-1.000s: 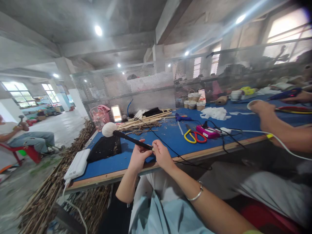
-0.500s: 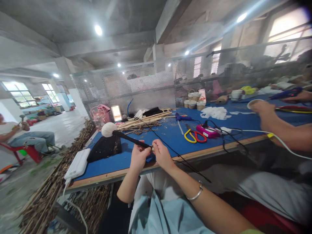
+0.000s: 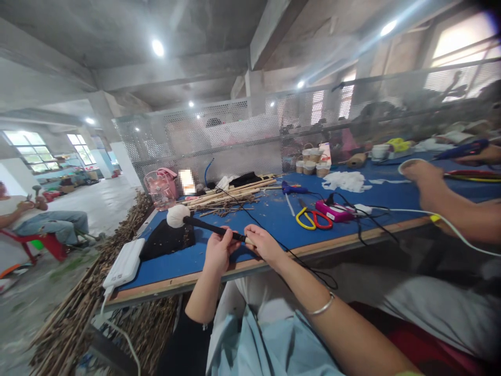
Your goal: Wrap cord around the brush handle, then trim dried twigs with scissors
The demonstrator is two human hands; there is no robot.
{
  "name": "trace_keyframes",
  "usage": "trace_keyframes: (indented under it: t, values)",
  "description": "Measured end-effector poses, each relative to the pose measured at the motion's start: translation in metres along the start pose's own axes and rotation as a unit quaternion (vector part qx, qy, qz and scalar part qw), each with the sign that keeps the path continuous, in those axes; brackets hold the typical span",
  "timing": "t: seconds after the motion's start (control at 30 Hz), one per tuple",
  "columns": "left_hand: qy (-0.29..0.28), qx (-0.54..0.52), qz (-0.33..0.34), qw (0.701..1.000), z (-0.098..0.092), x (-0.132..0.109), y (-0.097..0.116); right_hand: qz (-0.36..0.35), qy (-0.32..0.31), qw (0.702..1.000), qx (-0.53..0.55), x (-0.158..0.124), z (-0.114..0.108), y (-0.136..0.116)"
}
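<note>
Both of my hands hold a mallet-like stick (image 3: 206,225) over the table's front edge. Its round white padded head (image 3: 179,215) points left, above a piece of black cloth (image 3: 166,240). The handle is wrapped in black, with a pale bit showing near the right end. My left hand (image 3: 219,250) is closed around the middle of the handle, thumb on top. My right hand (image 3: 263,243) pinches the right end. A thin black cord (image 3: 299,256) runs across the table edge close to my right hand.
On the blue table (image 3: 235,222) lie scissors (image 3: 313,218), a glue gun (image 3: 293,188), a pink power strip (image 3: 334,211), thin sticks (image 3: 230,193) and white cloth (image 3: 344,181). A white power bank (image 3: 124,263) sits at the left corner. A co-worker's arm (image 3: 434,193) reaches in from the right.
The stick has shifted slightly right and its white head sits a little lower. My left hand has slid slightly left along the handle, and more of the pale end shows at my right hand.
</note>
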State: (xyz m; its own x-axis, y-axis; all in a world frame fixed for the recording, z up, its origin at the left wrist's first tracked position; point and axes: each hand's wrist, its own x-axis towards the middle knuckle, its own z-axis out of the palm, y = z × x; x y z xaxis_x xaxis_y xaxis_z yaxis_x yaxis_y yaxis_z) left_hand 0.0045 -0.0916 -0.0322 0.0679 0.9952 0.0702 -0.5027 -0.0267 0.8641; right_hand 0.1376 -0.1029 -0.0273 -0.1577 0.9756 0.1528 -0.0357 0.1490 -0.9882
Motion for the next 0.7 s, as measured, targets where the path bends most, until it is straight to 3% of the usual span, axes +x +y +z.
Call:
trace_keyframes:
  t: [0.13,0.27,0.47,0.7]
  values:
    - [-0.023,-0.031,-0.029,0.999,-0.001,-0.002,0.005,0.099,-0.1,0.988,0.063,0.004,-0.011,-0.008]
    - [-0.01,-0.07,-0.049,0.996,-0.003,-0.003,0.008,0.085,-0.084,0.992,0.052,0.006,-0.009,-0.006]
    - [0.052,-0.098,-0.004,0.994,-0.005,0.0,0.007,-0.088,-0.026,0.99,-0.109,0.003,0.002,0.001]
    - [0.06,-0.063,0.062,0.994,0.0,-0.002,0.002,-0.199,0.063,0.897,-0.39,-0.019,0.017,0.006]
